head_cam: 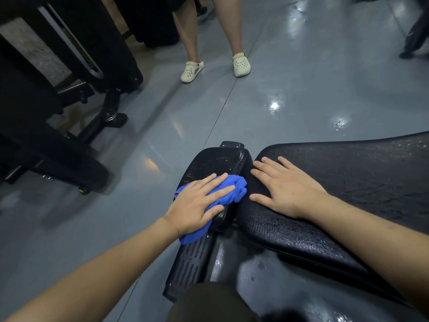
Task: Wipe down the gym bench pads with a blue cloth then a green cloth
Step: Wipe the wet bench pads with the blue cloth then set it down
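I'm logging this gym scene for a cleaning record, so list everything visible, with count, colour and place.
blue cloth: one, blue, bunched on the small pad.
small pad: one, black, centre.
long pad: one, black, right.
slotted frame part: one, black, below the small pad.
floor: grey, glossy.
gym machine: black, left.
bystander's legs: two, in cream clogs, top.
left hand: flat, presses the cloth.
right hand: flat on the long pad.
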Demonstrator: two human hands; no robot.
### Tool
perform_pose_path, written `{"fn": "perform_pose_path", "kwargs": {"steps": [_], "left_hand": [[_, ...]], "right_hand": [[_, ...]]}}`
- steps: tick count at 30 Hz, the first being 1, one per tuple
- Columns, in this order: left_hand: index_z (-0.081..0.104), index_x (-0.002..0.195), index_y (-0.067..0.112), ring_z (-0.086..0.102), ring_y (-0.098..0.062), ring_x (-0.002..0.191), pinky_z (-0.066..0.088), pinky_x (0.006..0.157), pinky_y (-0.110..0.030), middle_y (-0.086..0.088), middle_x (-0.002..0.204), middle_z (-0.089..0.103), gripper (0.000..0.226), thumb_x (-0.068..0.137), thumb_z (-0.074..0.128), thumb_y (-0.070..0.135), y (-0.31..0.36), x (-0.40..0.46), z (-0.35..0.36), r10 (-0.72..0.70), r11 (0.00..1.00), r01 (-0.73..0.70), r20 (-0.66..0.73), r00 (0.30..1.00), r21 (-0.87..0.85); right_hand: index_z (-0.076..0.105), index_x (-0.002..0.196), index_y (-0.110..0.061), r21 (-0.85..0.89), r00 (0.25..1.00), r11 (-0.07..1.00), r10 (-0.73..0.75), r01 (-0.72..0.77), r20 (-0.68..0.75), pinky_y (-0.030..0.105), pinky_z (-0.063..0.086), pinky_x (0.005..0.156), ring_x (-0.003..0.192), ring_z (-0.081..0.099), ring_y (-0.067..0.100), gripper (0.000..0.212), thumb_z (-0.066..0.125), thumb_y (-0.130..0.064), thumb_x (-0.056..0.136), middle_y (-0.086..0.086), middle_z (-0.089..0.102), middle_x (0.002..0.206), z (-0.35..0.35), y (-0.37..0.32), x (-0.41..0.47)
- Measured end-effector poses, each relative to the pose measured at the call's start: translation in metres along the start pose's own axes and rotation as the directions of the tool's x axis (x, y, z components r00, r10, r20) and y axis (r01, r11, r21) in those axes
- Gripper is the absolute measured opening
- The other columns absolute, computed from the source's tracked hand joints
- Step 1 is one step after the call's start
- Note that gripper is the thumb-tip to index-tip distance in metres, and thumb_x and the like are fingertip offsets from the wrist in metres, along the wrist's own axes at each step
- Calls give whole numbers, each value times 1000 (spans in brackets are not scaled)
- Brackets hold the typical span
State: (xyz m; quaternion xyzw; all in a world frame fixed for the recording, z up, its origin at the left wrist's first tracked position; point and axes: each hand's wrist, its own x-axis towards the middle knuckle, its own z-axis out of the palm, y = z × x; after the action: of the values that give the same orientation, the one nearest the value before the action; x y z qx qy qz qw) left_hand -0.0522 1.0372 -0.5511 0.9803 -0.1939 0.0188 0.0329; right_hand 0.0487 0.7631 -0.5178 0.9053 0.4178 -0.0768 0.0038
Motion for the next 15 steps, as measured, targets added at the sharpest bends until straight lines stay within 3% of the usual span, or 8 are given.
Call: {"fn": "perform_pose_path", "kwargs": {"steps": [7, 11, 15], "left_hand": [[27, 156, 43, 14, -14, 155, 32, 117, -41, 16, 168, 12, 55, 103, 22, 57, 12, 39, -4, -135, 987, 139, 52, 989, -76], [28, 156, 41, 14, -17, 155, 26, 121, -40, 11, 168, 16, 62, 99, 18, 60, 2, 78, -3, -167, 979, 177, 98, 981, -103], [24, 157, 41, 14, -19, 155, 22, 122, -41, 9, 168, 17, 57, 102, 26, 56, -9, 115, -2, -264, 955, 276, 117, 958, -106]], "right_hand": [[19, 159, -21, 7, 1000, 1000, -6, 6, -6, 42, 1, 125, 155, 2, 16, 95, 1, -75, 84, -1, 11, 168, 2, 0, 1], [19, 159, -20, 16, 1000, 1000, -6, 6, -11, 42, 1, 125, 155, 3, 17, 100, -5, -75, 80, -2, 11, 168, 2, 1, 0], [19, 159, -20, 18, 1000, 1000, 0, 0, -17, 43, 1, 125, 155, 2, 17, 98, -4, -74, 81, 0, 11, 168, 2, 2, 2]]}}
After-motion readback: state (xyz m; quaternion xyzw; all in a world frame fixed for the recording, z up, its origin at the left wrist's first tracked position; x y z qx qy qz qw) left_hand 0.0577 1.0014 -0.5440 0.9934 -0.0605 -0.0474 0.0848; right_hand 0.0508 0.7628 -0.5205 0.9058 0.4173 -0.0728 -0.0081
